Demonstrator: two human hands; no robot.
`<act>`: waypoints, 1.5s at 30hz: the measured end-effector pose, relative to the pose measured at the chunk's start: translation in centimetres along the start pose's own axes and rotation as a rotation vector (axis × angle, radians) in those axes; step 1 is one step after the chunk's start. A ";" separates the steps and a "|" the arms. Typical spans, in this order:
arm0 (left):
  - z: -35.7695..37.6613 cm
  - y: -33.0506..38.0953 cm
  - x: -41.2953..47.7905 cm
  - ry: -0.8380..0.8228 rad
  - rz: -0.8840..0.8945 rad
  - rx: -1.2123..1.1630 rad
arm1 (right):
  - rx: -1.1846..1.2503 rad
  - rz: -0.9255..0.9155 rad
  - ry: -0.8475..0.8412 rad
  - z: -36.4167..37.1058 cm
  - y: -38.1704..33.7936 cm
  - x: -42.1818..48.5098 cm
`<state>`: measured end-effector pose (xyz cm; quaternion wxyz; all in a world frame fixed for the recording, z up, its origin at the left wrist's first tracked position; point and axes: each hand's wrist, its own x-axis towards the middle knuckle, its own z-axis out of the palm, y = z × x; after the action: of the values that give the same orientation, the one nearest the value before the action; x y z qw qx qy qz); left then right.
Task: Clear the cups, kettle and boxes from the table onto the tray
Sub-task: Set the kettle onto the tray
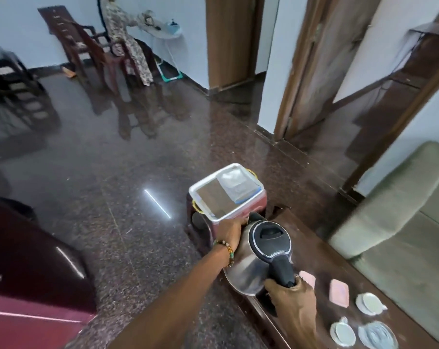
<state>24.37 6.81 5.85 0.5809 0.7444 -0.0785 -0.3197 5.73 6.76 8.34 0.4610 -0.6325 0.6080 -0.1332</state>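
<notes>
Head view, lower centre: right hand [292,299] clamped on the handle of the steel kettle [260,258], over the table [311,250] edge. Left hand [229,234] against kettle's side, fingertips hidden, grip unclear. Tray [203,191] beyond; cups [369,303] blurred, lower right.

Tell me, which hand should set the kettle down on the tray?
Probably the right hand: it grips the kettle by its black handle. The left hand only rests against the kettle's side, near the tray, so it can steady it.
</notes>
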 end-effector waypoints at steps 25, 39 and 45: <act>-6.8 3.7 21.4 0.303 -0.197 -0.075 | -0.111 -0.175 -0.204 14.3 -12.2 16.8; -7.4 1.4 39.1 0.179 -0.365 -0.183 | -0.153 -0.093 -0.120 25.8 -15.9 27.3; -7.4 0.4 46.3 0.164 -0.518 -0.290 | -0.128 -0.057 -0.139 30.5 -16.3 32.7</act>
<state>64.93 -9.87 -10.74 0.5847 0.6723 0.2074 -0.4039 45.84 -12.26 -8.77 0.4568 -0.6854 0.5635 -0.0629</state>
